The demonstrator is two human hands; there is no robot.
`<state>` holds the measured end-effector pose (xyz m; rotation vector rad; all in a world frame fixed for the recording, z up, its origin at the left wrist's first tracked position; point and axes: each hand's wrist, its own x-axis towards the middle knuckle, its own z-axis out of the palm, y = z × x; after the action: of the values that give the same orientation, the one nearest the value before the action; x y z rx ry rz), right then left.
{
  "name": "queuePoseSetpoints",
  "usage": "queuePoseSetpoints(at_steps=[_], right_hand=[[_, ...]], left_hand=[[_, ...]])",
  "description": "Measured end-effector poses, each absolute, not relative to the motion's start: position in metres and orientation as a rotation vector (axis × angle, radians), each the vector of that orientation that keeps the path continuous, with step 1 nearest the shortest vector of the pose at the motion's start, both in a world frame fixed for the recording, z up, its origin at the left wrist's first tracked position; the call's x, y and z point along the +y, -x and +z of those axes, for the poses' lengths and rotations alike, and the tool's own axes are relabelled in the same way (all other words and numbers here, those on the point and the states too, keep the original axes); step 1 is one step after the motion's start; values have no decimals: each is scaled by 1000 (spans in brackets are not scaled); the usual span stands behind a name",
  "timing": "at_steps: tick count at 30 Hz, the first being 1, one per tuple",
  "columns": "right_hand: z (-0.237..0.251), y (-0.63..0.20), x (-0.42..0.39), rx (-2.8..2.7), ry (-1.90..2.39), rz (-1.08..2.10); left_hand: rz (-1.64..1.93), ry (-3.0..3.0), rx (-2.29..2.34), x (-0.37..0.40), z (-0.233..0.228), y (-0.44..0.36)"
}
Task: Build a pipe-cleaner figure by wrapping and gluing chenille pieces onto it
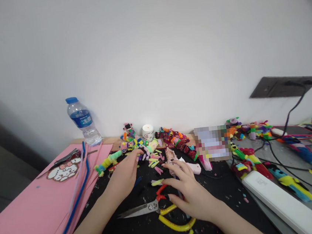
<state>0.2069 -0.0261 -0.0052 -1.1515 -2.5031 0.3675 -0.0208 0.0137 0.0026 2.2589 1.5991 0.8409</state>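
My left hand (127,172) reaches over the far left of the black mat (223,206). Its visible fingers are stretched out, with the tips beside a lavender fuzzy piece (146,155); whether they touch it I cannot tell. My right hand (187,188) hovers with spread fingers over the handles of a pair of scissors (150,207), which have red and yellow grips. Short yellow-green and pink pipe cleaner pieces (154,163) lie scattered between the hands. A pale pink device (193,168) lies behind my right hand. Left of my left hand is a yellow-green fuzzy stick (109,163).
Pink sheets (24,216) at left carry long blue pipe cleaner stems (78,199), dark scissors (65,158) and a white character cutout (63,171). A water bottle (82,121) leans on the wall. Fuzzy figures (174,135), black cables (277,160) and a long white device (282,200) lie around the mat.
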Motion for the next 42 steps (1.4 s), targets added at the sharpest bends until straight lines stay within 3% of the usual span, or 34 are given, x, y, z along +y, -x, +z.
queuePoseSetpoints(at_steps=[17,23,29,34,42], right_hand=[[-6,-211,-24,-2353,1109,365],[-7,-212,-22,-2294,1073,327],[-10,-211,-19,-2164,981,322],[-7,-209,-19,-2116,928,350],[-6,-203,-24,-2183,918,471]], left_hand=[[233,-2385,1686,9,-5,28],[480,-2301,1579,11,-10,24],[892,-1790,1311,11,-9,7],[1007,-1460,1135,7,-10,0],[1054,-1443,1091,-6,-8,-16]])
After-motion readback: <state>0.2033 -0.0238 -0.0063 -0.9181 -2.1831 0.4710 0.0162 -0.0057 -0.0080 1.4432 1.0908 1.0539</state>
